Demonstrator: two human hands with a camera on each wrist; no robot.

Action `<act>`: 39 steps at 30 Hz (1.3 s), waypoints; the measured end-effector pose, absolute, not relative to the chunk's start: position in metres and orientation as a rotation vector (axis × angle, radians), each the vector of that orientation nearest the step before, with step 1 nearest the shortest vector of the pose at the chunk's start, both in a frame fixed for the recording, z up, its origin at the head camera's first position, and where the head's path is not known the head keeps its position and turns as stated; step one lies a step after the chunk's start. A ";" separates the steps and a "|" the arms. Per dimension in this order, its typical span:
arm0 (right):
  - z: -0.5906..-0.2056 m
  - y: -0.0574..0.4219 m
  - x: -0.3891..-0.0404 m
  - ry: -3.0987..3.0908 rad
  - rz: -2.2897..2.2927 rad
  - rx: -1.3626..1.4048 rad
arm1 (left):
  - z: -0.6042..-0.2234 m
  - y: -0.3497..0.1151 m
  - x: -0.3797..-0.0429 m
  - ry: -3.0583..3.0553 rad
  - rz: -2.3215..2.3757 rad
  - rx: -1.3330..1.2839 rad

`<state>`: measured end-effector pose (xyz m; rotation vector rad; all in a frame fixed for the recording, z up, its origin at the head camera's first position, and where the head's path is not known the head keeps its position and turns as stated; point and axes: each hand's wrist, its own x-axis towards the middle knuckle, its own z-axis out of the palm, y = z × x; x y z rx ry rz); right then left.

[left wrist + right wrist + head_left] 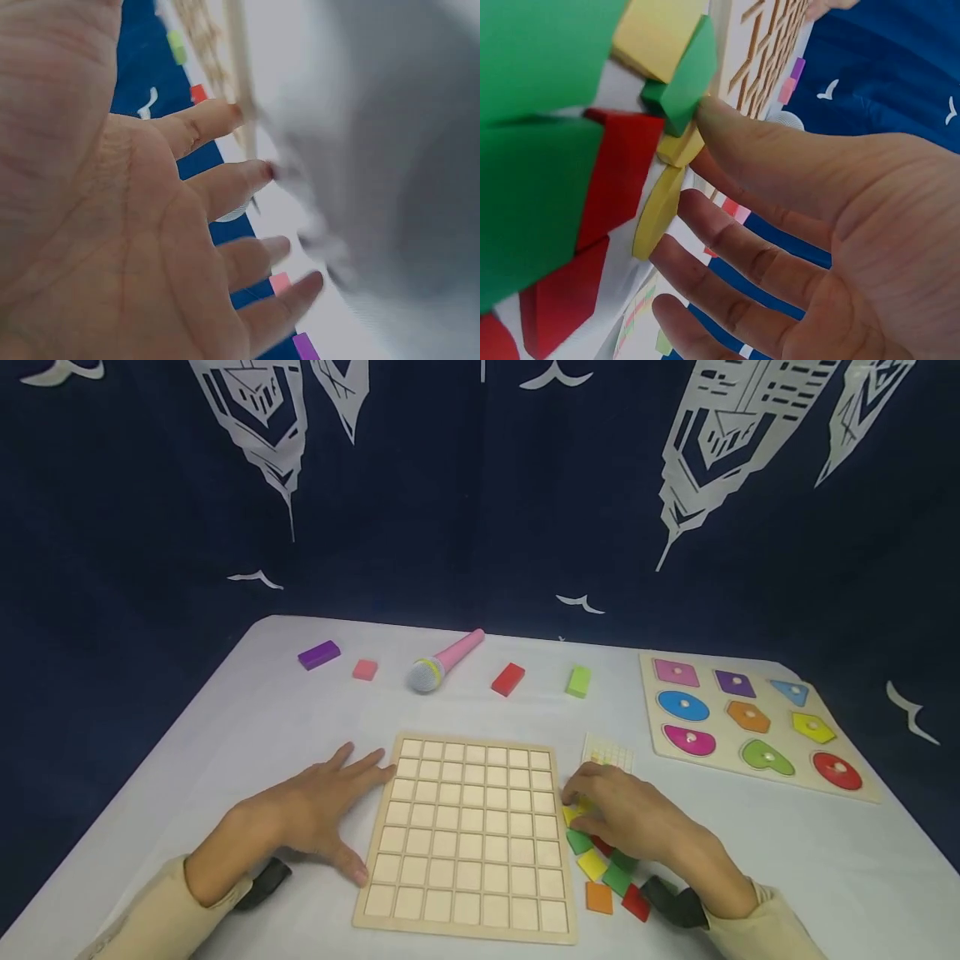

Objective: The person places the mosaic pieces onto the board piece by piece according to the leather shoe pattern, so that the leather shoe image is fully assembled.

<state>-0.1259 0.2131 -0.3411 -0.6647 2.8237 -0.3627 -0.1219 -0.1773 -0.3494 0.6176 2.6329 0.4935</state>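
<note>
A pale wooden grid board (465,837) with rows of square cells lies in front of me. My left hand (311,810) is at its left edge, fingers spread and thumb by the lower corner; the left wrist view shows the palm (142,247) and fingertips along the rim. To the board's right, my right hand (637,810) bends over a loose group of coloured square tiles. Its thumb and index finger pinch a yellow tile (681,147), with a second yellow tile (658,214) against the other fingertips. Green tiles (617,878), red tiles (636,903) and an orange tile (599,897) lie nearby.
A small printed card (609,752) lies beyond my right hand. The shape puzzle board (720,760) is at the far right. Along the back are a purple block (318,655), pink block (365,670), toy microphone (450,660), red block (508,679) and light green block (578,682).
</note>
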 end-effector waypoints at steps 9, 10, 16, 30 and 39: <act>-0.345 0.212 -0.127 2.855 -0.428 -0.633 | -0.350 -0.168 -0.139 2.586 0.489 0.680; -0.345 0.212 -0.127 2.861 -0.430 -0.632 | -0.350 -0.168 -0.140 2.582 0.477 0.685; -0.343 0.211 -0.127 2.893 -0.396 -0.667 | -0.348 -0.167 -0.137 2.592 0.468 0.671; -0.327 0.212 -0.123 2.792 -0.555 -0.730 | -0.347 -0.167 -0.137 2.587 0.449 0.682; -0.326 0.193 -0.121 2.839 -0.701 -0.911 | -0.348 -0.168 -0.136 2.588 0.444 0.661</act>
